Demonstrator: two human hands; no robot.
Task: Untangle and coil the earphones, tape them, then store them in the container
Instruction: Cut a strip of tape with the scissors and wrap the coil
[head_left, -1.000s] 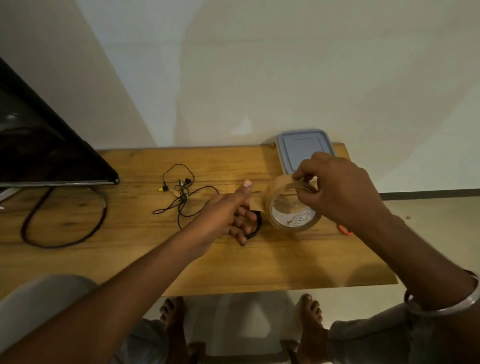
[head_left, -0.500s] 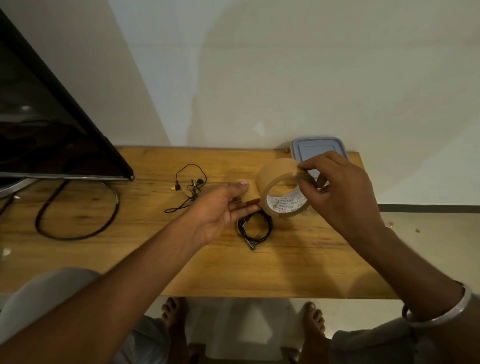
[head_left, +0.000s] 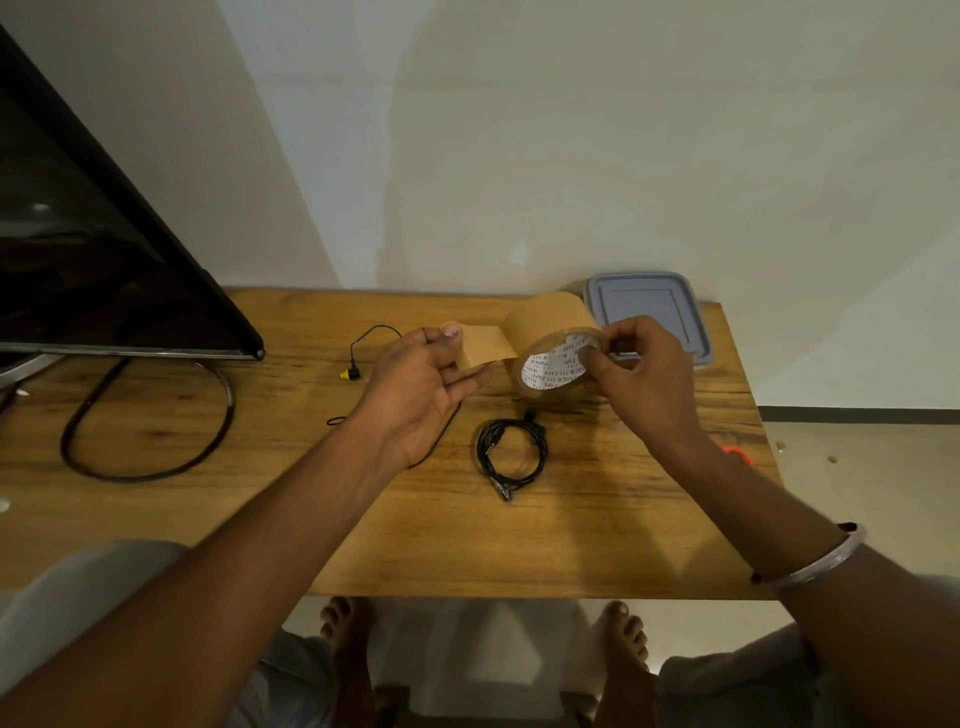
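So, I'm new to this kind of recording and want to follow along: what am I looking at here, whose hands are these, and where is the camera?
There is no machine here. A person works with bare hands, and the one picture comes from a camera worn on their head, looking down at a wooden table. The right hand grips a brown tape roll. The fingers and thumb of the left hand pinch the tape strip pulled from it. On the table lie coiled black earphones, loose earphones with a yellow plug, and a lidded grey container at the back. A dark screen stands to the left.
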